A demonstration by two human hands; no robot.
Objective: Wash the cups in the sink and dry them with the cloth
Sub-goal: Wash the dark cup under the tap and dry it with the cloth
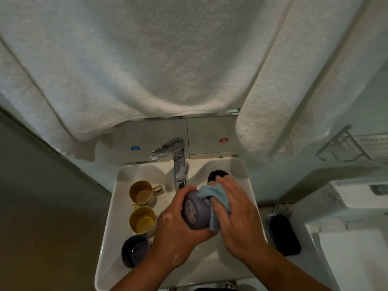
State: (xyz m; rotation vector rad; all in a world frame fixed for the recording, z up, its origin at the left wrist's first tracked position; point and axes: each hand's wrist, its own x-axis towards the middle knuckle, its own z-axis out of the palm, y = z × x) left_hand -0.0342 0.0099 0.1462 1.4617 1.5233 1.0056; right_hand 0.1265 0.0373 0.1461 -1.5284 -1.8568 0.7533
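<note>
Hands [210, 223] on cup [196, 213], cloth [218, 198]

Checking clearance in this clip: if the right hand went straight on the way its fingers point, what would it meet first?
Probably the dark round object on the sink's back rim: the right hand, pressing the blue cloth on the purple cup, points at it. Depth is unclear.

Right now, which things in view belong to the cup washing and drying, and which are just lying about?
Job:
- purple cup held by left hand
- blue cloth under right hand
- two yellow cups
- dark blue cup
- sink
- faucet

Lying about:
- white towels
- wire rack
</note>
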